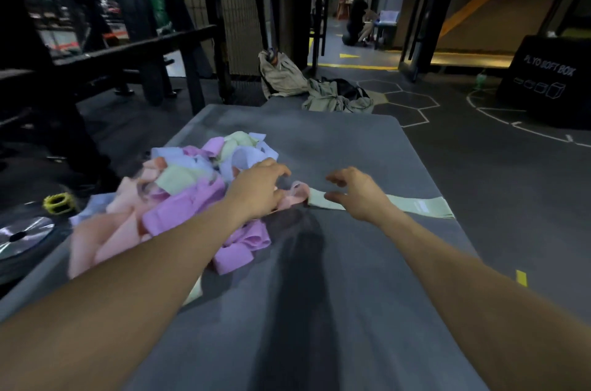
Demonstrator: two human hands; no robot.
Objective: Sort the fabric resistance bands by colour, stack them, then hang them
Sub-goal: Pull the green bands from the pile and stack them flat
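Reaching: my left hand (260,189) curls onto a pink band (295,195) at mid-frame.
Right hand: my right hand (358,192) hovers, fingers loose, over the flat green band (412,205).
Pile: mixed bands (179,195) heaped centre-left on the grey mat (319,294).

The room is dim. The floor (479,166) is dark grey with white lines and six-sided shapes. A black frame (134,48) and a wire fence (236,6) stand far left. A black soft box (547,77) sits far right. Clothes (319,86) lie on the floor. A lit hallway (345,6) opens far back.
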